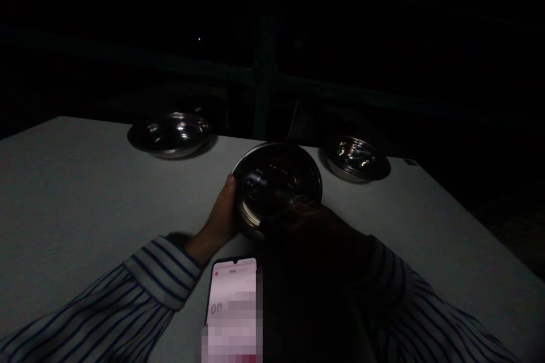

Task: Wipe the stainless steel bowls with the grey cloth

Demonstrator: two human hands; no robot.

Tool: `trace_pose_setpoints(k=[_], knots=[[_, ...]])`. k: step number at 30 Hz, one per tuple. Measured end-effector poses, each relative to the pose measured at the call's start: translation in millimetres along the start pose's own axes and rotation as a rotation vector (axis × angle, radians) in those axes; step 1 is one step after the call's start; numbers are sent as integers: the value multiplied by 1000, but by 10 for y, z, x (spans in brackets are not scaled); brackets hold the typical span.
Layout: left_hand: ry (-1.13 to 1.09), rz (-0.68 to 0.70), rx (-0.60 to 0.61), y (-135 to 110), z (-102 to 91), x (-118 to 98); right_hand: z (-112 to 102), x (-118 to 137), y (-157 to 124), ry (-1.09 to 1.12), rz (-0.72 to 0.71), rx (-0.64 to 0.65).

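A shiny steel bowl is tilted up at the middle of the white table. My left hand grips its left side, with the thumb at the rim. In deep shadow, my right hand has its fingers curled against the lower right of the bowl. Something dark seems to be under those fingers, but I cannot make it out. Both my forearms are in striped sleeves. Below the bowl lies a phone with its screen lit, partly blurred out.
Another steel bowl stands at the back left of the white table. Near the back right edge is a further steel bowl. Beyond the table it is very dark, with a faint frame post and crossbar.
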State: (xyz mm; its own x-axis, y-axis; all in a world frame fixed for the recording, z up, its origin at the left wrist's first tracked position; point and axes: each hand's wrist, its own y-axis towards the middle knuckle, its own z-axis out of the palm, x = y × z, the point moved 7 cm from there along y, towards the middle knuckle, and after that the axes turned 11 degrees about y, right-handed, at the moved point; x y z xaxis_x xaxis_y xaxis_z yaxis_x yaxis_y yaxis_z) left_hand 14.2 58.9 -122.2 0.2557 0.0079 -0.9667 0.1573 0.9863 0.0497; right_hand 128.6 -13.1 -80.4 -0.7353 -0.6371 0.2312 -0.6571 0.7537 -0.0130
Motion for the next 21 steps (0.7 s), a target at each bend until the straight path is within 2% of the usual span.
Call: trace_pose_setpoints(k=[4, 6, 9, 13, 15, 18, 21], knots=[[2, 5, -11, -7, 10, -16, 119, 126, 97, 7, -126, -75], [-5, -4, -20, -8, 5, -13, 159, 154, 131, -4, -103, -94], [-9, -8, -31, -7, -9, -6, 119, 151, 96, 6, -66, -57], [6, 10, -7, 2, 0, 4, -11, 16, -7, -15, 20, 10], [9, 20, 2, -3, 13, -5, 2, -12, -3, -4, 16, 24], [14, 36, -8, -22, 20, -43, 114, 83, 88, 30, -104, -44], [16, 42, -22, -29, 0, -69, 234, 137, 168, 41, -128, -128]])
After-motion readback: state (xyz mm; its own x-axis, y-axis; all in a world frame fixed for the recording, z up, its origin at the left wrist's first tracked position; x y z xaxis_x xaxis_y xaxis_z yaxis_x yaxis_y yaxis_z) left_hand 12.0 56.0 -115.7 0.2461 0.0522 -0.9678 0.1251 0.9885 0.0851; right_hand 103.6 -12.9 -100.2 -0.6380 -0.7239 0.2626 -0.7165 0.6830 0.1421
